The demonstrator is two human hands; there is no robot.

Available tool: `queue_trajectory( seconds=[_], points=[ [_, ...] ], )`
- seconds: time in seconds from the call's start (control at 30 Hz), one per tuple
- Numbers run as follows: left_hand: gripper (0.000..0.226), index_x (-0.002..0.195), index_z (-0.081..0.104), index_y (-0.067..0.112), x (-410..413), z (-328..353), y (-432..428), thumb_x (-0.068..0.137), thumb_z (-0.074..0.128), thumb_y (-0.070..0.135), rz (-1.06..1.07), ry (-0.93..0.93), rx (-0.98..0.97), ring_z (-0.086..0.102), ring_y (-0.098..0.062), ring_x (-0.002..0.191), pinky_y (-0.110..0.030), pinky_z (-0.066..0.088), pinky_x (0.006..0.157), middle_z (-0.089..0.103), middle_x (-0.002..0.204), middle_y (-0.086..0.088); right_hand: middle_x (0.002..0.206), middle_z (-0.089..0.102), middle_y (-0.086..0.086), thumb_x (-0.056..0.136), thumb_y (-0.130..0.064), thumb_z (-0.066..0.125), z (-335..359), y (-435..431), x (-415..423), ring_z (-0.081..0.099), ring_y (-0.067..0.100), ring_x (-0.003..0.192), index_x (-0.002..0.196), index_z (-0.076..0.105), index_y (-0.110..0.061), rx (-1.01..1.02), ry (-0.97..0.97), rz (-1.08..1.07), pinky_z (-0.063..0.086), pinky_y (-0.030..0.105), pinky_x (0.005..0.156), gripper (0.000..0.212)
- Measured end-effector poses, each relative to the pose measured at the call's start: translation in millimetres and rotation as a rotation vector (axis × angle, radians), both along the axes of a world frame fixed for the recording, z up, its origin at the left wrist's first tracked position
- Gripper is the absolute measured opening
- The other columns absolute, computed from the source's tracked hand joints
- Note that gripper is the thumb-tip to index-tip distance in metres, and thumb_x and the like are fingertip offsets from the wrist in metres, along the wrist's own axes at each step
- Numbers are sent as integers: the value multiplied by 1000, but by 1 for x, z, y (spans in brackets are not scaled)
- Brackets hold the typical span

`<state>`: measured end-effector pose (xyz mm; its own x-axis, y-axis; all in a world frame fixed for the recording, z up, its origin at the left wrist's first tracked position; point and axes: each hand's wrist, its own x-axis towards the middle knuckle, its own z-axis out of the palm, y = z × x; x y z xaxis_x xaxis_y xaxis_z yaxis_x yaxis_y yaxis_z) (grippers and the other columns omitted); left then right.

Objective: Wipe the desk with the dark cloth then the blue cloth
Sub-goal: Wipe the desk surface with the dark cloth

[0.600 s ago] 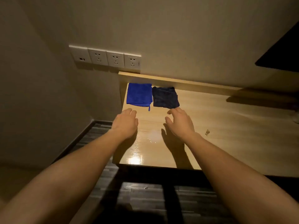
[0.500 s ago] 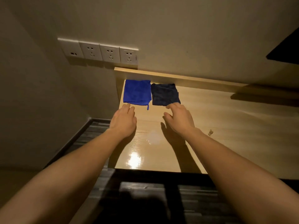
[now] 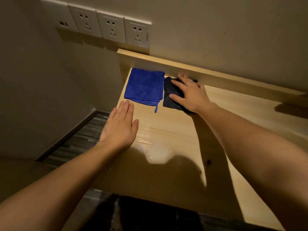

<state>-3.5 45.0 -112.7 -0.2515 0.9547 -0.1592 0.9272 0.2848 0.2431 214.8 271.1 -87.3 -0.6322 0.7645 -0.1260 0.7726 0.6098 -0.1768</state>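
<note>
A folded blue cloth [image 3: 145, 86] lies flat at the far left corner of the light wooden desk [image 3: 166, 130]. Right beside it lies the dark cloth [image 3: 170, 95], mostly covered by my right hand [image 3: 189, 94], which rests on top of it with fingers spread and the thumb along its near left side. My left hand [image 3: 119, 125] is flat and open, fingers together, over the desk's left edge just short of the blue cloth, holding nothing.
A raised wooden ledge [image 3: 200, 70] runs along the wall behind the cloths. A row of white wall sockets [image 3: 106, 25] sits above the desk's left corner. Left of the desk the surface drops to a dark striped floor [image 3: 78, 139]. A small dark speck [image 3: 208, 162] lies on the desk.
My right hand has reached forward from the bare desk onto the dark cloth. My left hand moved forward a little toward the blue cloth. The camera came closer to the desk.
</note>
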Motion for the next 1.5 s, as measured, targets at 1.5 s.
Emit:
queue_trajectory(
  seconds=[1.5],
  points=[
    [63,168,17,3,-15,-9,-4,113,31,32,-144,-32,62,7,-32,165,-49,7,133,12,177,-18,173,10,-10,96,-79,21,-21,-272,-21,-1,17,159,161,8,-48,-45,2,2,6,48,123,74]
  ],
)
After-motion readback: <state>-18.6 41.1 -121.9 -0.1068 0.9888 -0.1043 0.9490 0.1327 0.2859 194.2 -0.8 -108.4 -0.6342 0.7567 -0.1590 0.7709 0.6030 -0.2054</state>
